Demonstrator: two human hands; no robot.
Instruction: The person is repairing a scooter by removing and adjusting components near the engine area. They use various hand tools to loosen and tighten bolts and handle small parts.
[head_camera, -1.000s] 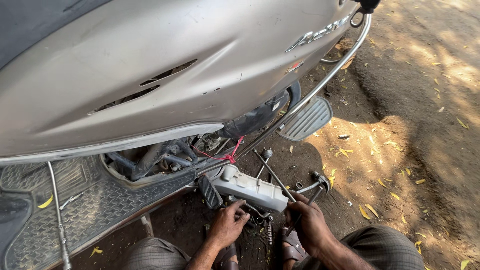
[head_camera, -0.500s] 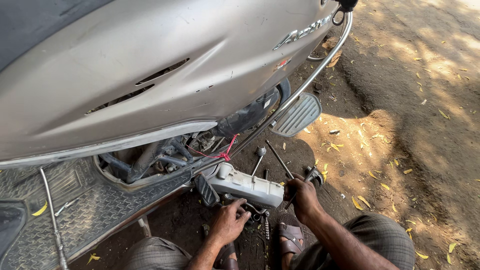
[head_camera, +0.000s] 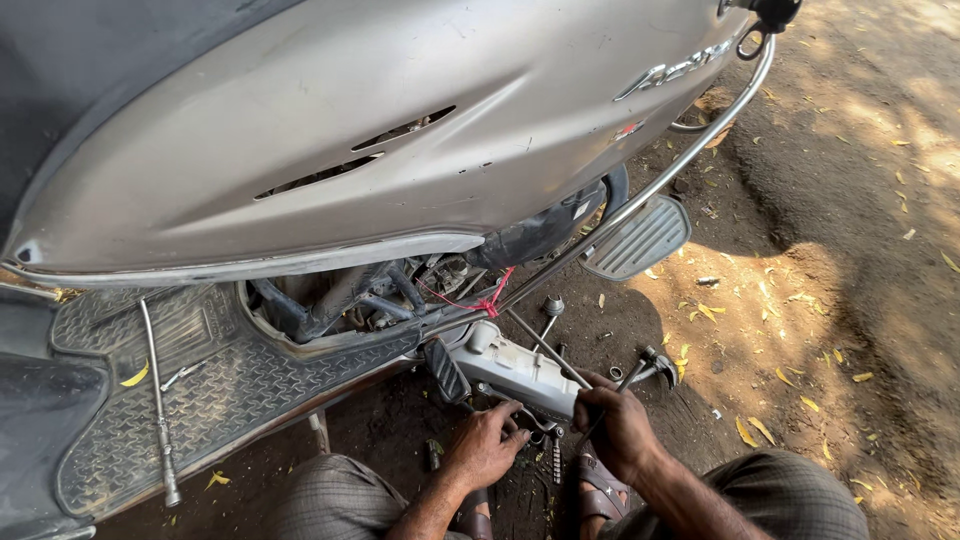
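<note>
— Brown dirt ground (head_camera: 850, 300) is lying under everything, with yellow dry leaves (head_camera: 745, 432) scattered on it. What is standing on it?

— A grey scooter (head_camera: 400, 130) is filling the upper part. Its smooth body panel is hanging over the work place and hiding most of the engine. A chrome guard rail (head_camera: 690, 160) is running along the side, and a ribbed footrest (head_camera: 635, 240) is sticking out below it.

— And the hands?

— The left hand (head_camera: 485, 447) is resting under a pale metal engine cover (head_camera: 515, 372), fingers curled and pressed together on a small part that I cannot tell. The right hand (head_camera: 618, 425) is closing its fingers around a thin metal rod tool (head_camera: 640, 365), just beside the same cover, low under the scooter.

— Anything around?

— A long steel wrench (head_camera: 158, 400) is lying on the rubber floor mat (head_camera: 230, 390), which has a diamond pattern. A red cord (head_camera: 490, 298) is hanging near the frame tubes. A sandal (head_camera: 598, 485) is showing between the knees.
</note>
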